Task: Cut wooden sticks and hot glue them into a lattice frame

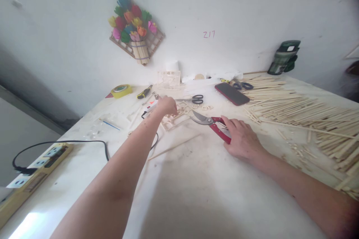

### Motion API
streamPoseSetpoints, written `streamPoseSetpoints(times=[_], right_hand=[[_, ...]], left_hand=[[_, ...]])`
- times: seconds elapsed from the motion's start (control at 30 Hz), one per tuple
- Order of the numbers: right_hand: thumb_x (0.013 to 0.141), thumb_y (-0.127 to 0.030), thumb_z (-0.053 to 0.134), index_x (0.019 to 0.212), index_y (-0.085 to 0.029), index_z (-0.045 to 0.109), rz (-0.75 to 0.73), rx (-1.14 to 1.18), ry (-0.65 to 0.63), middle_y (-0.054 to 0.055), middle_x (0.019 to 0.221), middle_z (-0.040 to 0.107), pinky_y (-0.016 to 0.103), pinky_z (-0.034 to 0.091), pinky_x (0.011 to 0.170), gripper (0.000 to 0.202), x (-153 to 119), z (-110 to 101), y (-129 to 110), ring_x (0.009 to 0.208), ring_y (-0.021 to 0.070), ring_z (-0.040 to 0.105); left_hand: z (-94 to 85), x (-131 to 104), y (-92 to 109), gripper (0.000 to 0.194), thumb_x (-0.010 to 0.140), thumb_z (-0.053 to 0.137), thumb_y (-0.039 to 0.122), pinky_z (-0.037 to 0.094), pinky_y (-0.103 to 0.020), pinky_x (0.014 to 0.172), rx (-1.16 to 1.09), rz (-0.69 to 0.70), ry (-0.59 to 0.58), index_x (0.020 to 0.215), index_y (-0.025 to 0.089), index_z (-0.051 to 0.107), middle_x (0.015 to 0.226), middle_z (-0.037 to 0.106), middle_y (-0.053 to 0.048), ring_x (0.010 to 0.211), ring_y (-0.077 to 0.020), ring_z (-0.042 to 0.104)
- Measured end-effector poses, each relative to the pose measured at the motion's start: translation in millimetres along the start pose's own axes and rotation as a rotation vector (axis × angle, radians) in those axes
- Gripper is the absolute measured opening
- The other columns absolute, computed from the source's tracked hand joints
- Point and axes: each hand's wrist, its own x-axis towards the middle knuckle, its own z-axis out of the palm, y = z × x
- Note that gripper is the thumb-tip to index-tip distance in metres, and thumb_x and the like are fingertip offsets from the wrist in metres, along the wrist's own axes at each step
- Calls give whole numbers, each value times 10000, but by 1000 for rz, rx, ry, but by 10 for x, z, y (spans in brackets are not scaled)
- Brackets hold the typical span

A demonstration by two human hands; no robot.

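Observation:
My right hand (242, 138) is wrapped round the red handles of pruning shears (220, 130), whose blades are parted and point left. Farther left, my left hand (167, 105) reaches over a small lattice of pale wooden sticks (178, 119); its fingers are curled, and what they hold, if anything, is too small to tell. A white glue gun (151, 106) lies beside that hand, partly hidden. Black-handled scissors (197, 99) lie just beyond the lattice. One thin stick (171, 148) rests on the table in front of it.
Many wooden sticks (303, 108) cover the right side, near a phone (232, 93). Yellow tape (121, 90) and a cutter (144, 92) lie at the back left. A power strip (39, 168) with a black cable is at the left edge. Paper flowers (133, 18) hang on the wall.

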Motion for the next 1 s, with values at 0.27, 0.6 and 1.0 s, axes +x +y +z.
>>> streamPoseSetpoints(times=[0.27,0.6,1.0], right_hand=[[603,-225,566,1258,-126,356,4,3,-8,104,999,535,332,320,800,694,1,-6,-2,908,237,466],[607,-225,564,1258,-136,347,-4,6,-6,102,985,542,332,322,789,692,0,-3,3,902,239,472],[601,-228,554,1255,-136,360,-5,6,-7,103,992,545,333,328,799,688,2,3,4,916,243,474]], left_hand=[[2,-8,42,165,552,681,309,342,-364,898,38,2,-9,694,226,697,756,663,-68,991,-242,497],[-23,-43,74,165,558,662,321,341,-363,876,61,16,-4,680,214,694,748,660,-75,993,-255,476],[29,-2,33,151,584,629,356,324,-401,884,47,23,-6,601,214,679,663,653,-66,940,-256,500]])
